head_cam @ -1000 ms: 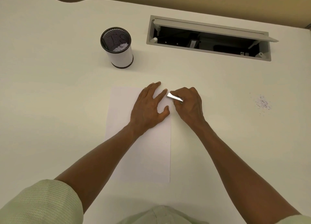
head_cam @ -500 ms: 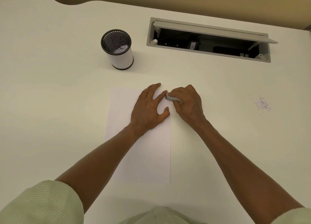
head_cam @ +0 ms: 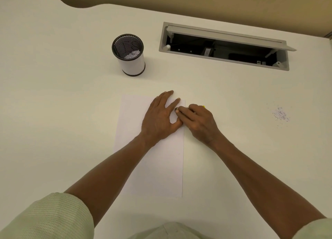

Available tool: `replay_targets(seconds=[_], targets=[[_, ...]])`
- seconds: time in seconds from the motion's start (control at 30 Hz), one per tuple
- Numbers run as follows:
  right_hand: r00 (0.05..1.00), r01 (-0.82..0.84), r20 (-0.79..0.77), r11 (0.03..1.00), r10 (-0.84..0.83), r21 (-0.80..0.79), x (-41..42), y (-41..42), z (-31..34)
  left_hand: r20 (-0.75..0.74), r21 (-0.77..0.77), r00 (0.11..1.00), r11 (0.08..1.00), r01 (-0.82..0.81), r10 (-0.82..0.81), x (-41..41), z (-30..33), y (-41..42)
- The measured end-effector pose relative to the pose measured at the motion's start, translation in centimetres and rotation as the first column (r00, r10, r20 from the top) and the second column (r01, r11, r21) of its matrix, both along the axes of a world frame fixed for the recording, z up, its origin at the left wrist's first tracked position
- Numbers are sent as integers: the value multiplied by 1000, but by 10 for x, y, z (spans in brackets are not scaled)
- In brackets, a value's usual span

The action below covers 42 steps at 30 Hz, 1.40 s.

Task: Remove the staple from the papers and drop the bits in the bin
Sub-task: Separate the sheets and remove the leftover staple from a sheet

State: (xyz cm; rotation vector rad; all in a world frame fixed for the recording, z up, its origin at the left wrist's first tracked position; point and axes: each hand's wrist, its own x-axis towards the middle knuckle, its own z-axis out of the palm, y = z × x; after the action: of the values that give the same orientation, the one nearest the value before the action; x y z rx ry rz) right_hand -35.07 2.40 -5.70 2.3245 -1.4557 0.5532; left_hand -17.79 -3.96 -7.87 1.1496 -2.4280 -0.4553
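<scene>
Right now the papers (head_cam: 149,149) lie flat on the white surface (head_cam: 53,113), long side running away from the person, and the work is at their far right corner. The left hand (head_cam: 159,120) is spread open with straight fingers, palm pressing the upper part of the sheets. The right hand (head_cam: 197,121) is curled round a slim metal tool (head_cam: 181,109), which shows only as a sliver by the fingertips and a yellow speck at its far end; its tip sits between the left forefinger and thumb.

The staple itself is too small to make out; judging from where the tool points, it sits near the right edge of the papers, under or just beside the tip.

By my reckoning the sheets are light, thin and apt to slide or tear, so they want holding down close to the staple, as the left hand does. A staple is tiny, stiff and sharp at the legs; it should be levered from under its crown, then pinched by the crown so it does not spring away.

The mesh bin (head_cam: 129,54) stands well apart, beyond the papers to the left, with pale scraps inside.
</scene>
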Motion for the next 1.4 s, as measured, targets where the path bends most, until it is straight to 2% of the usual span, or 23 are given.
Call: replay_targets(seconds=[0.2, 0.3, 0.43, 0.57, 0.67, 0.77, 0.83, 1.0, 1.1, 1.2, 1.4], targets=[[991, 104, 86, 995, -103, 2, 5, 12, -8, -1, -16, 1000, 1000, 11, -11, -1, 0, 0], [956, 234, 170, 971, -237, 40, 7, 16, -8, 13, 1, 1000, 1000, 21, -21, 0, 0, 0], [847, 405, 305, 900, -436, 163, 5, 25, -8, 53, 26, 998, 1000, 16, -18, 0, 5, 0], [749, 486, 363, 832, -555, 268, 2, 31, -5, 90, 42, 996, 999, 19, -23, 1, 8, -1], [656, 517, 408, 772, -635, 370, 6, 34, 1, 92, 125, 993, 991, 55, -67, 1, 17, -10], [525, 538, 450, 692, -722, 482, 7, 32, 9, 234, 216, 958, 970, 116, -167, -5, 37, -28], [480, 560, 419, 637, -771, 529, 4, 28, 11, 332, 262, 922, 959, 112, -198, -12, 48, -38], [417, 528, 454, 617, -787, 584, -2, 27, 11, 458, 316, 866, 947, 55, -203, -29, 60, -49], [378, 500, 471, 604, -797, 621, -2, 29, 13, 481, 343, 854, 939, 27, -200, -33, 65, -52], [388, 501, 468, 608, -794, 616, -3, 30, 14, 449, 326, 870, 944, 52, -204, -34, 69, -51], [414, 510, 443, 606, -795, 611, -2, 26, 21, 305, 403, 929, 912, 75, -211, -30, 67, -50]])
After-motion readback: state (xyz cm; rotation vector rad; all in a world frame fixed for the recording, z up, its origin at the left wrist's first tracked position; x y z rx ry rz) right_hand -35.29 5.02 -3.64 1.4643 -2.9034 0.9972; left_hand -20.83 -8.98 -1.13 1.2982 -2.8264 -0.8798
